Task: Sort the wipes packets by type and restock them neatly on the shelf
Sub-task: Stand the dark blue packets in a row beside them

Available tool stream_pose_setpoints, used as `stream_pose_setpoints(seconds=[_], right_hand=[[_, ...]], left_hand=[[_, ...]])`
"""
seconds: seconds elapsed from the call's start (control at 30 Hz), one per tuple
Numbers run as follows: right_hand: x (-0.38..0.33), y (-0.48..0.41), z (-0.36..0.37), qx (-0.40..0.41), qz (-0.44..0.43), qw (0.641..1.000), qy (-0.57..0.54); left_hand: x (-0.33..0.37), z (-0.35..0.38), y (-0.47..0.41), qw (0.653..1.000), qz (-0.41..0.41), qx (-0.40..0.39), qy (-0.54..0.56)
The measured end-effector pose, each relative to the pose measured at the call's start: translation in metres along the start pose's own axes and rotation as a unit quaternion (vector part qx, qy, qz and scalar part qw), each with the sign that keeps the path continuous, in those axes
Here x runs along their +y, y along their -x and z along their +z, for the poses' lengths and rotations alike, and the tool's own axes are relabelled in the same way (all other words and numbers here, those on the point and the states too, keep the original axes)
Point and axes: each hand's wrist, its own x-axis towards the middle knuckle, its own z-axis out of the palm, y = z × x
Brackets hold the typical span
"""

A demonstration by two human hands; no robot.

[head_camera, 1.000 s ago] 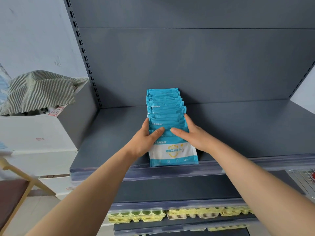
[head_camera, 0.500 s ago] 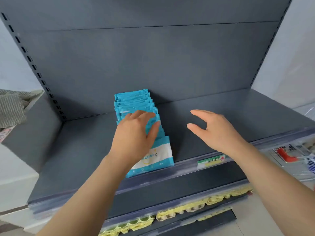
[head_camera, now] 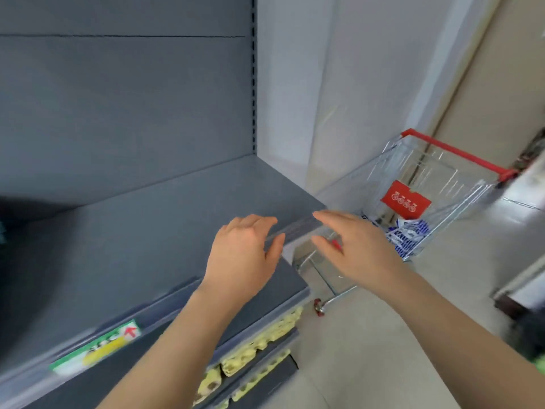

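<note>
With our left hand and right hand spread, each grip empty, we should gather only matching blue-and-white packets from the shopping cart for the shelf

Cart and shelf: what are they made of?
The cart looks like shiny metal wire: thin silvery bars you can see through. Its handle seems to be red plastic, smooth and bright. The shelf is probably painted metal: flat, matte dark grey, with a slotted post behind.
</note>
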Motion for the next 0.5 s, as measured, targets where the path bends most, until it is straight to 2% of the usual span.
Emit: stream_pose_setpoints(seconds=[0.2, 0.5], right_hand=[[0.151, -0.002, -0.037, -0.012, 0.055, 0.998, 0.025], [0.342, -0.055, -0.046, -0.027, 0.159, 0.986, 0.038]], left_hand=[[0.102, 0.104, -0.077, 0.998, 0.028, -0.04, 0.037], [0.178, 0.259, -0.21, 0.994, 0.058, -0.073, 0.058]])
